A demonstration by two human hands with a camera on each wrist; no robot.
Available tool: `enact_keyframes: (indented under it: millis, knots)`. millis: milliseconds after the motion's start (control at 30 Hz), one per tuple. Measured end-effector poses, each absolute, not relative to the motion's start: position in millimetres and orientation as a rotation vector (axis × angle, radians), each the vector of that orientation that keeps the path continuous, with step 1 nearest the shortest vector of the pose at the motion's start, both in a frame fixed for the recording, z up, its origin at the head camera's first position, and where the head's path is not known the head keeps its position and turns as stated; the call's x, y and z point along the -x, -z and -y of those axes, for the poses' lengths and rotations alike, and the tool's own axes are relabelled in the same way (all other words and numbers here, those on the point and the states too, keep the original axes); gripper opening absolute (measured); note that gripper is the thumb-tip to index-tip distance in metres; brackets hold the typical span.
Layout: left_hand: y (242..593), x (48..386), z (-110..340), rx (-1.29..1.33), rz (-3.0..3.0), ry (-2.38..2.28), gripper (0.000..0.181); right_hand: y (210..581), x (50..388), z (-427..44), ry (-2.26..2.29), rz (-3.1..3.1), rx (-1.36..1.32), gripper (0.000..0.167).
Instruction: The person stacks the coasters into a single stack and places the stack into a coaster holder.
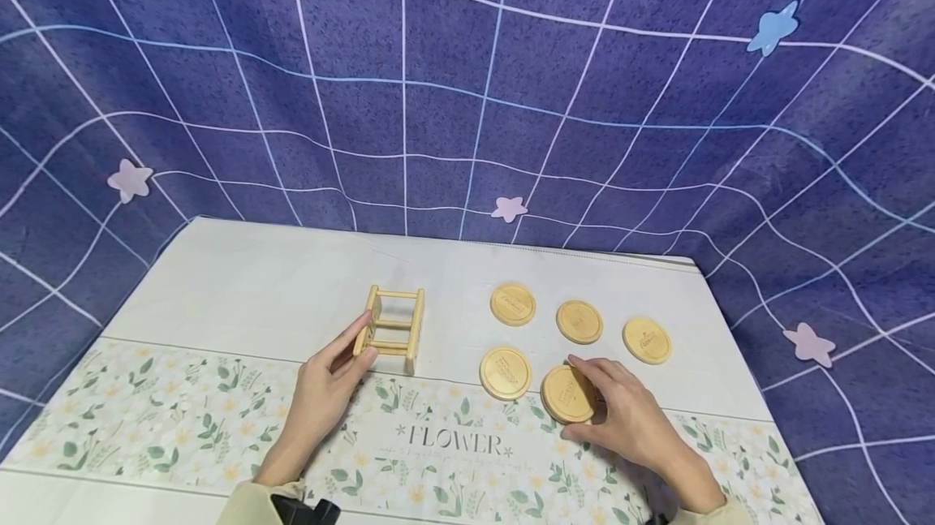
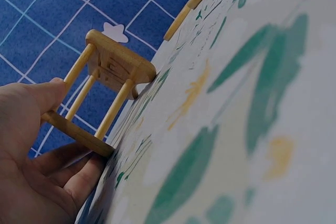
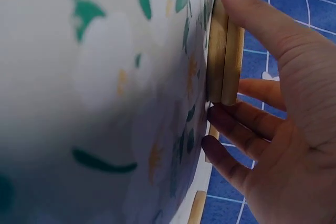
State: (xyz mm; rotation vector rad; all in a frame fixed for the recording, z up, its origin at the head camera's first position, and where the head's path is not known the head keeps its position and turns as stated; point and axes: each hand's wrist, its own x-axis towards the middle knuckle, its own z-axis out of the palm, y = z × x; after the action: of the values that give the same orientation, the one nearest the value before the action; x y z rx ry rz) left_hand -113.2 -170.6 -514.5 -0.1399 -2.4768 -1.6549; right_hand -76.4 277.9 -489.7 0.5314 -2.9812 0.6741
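My left hand (image 1: 325,387) holds a small wooden rack (image 1: 415,330) by its left side, thumb on the near side. The rack has two side panels joined by thin rods and stands on the table. My right hand (image 1: 628,419) grips round wooden coasters (image 1: 568,393) by the rim, thumb at the near edge and fingers at the far edge. In the right wrist view two coasters (image 3: 224,56) lie stacked flat between thumb and fingers, low against the cloth. I cannot tell whether both are held. Engraved marks cover the top one.
Several more coasters lie flat and apart: one to the left (image 1: 506,373), and a back row with a left coaster (image 1: 513,303), a middle coaster (image 1: 579,321) and a right coaster (image 1: 647,340). A floral cloth (image 1: 453,480) covers the table front; a blue curtain (image 1: 438,127) hangs behind.
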Motion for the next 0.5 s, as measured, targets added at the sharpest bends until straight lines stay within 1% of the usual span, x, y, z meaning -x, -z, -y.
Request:
enact_keyframes:
  millis: [233,500]
  knots:
    - [514.5,112.8,170.4,0.130,2.478,1.670,0.058,485.1,77.9,-277.5,-0.674,2.998,-0.529,0.105]
    - [514.6,112.7,170.6,0.131,2.477,1.670,0.058,479.9,79.3,-276.6,-0.656,2.951,-0.558,0.101]
